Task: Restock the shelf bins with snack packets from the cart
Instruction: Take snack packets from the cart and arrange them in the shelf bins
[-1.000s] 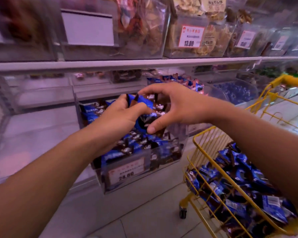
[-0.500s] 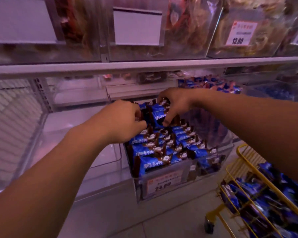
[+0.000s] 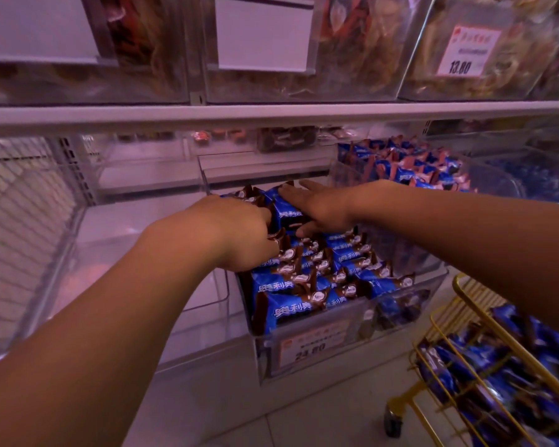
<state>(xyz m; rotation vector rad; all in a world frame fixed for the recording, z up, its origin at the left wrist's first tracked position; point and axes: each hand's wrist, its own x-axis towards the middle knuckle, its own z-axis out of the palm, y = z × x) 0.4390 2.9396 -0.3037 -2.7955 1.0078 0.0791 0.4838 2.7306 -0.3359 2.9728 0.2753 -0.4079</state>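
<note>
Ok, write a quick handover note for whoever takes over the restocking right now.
Left hand: curled among the packets at the rear left of the bin; whether it holds one is hidden.
Right hand: open, fingers flat on a blue packet at the back.
Done: the bin is almost full of packets.
Left: many packets are in the cart at lower right; the bin to the left looks empty.

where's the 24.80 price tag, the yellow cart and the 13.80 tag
24.80 price tag (image 3: 313, 345): head view, on the middle of the label at the bin's front.
yellow cart (image 3: 497, 330): head view, on its top rim rail.
13.80 price tag (image 3: 468, 50): head view, on the label's centre, upper shelf.
</note>
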